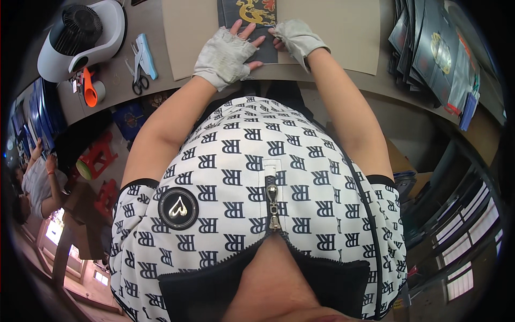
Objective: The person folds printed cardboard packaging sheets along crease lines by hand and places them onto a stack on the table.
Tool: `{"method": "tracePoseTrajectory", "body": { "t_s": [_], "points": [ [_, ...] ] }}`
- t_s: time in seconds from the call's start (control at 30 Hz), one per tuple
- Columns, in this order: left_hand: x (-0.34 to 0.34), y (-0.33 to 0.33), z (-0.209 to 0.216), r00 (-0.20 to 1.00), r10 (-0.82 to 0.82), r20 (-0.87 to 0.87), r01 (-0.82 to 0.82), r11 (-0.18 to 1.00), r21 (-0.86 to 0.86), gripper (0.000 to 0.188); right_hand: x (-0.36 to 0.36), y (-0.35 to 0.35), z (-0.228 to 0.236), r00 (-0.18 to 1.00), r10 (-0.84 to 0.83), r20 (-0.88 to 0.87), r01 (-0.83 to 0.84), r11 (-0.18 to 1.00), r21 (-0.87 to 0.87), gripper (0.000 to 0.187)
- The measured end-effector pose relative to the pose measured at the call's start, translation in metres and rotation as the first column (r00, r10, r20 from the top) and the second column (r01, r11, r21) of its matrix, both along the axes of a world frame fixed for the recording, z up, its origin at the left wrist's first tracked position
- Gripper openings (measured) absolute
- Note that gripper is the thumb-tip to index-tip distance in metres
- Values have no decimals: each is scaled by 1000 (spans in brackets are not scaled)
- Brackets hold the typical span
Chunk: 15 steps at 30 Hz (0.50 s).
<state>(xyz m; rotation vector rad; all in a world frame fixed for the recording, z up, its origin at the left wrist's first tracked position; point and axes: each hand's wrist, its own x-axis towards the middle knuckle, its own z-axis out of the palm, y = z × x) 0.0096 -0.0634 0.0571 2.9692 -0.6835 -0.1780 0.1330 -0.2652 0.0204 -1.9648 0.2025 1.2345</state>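
A dark, flat piece that looks like a folded paper bag (264,55), with a gold and red print on its far part, lies at the top middle. My left hand (228,56), in a worn white fingerless glove, rests on its left side with the fingers spread. Against its right edge is my right hand (298,40), gloved the same way. The fingers of that hand are curled together, and whatever is between them is too small to make out. Under the dark piece is a beige board (343,40) on the table.
To the left on the table (145,102) are a white fan (83,37), a light blue stapler (144,58), black-handled scissors (140,83) and an orange tape dispenser (90,88). Dark printed bags (429,48) are stacked at the right. Another person (43,180) is at far left, near red stools (99,153).
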Motion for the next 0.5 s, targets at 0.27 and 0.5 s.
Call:
{"method": "tracePoseTrajectory", "body": {
  "t_s": [0.27, 0.5],
  "points": [
    [2, -1, 2, 999, 4, 33, -3, 1000, -16, 65, 4, -4, -20, 995, 80, 65, -80, 997, -5, 41],
    [-3, 1, -2, 999, 11, 38, -11, 1000, -19, 64, 2, -1, -24, 988, 135, 75, -135, 991, -6, 43]
  ]
}}
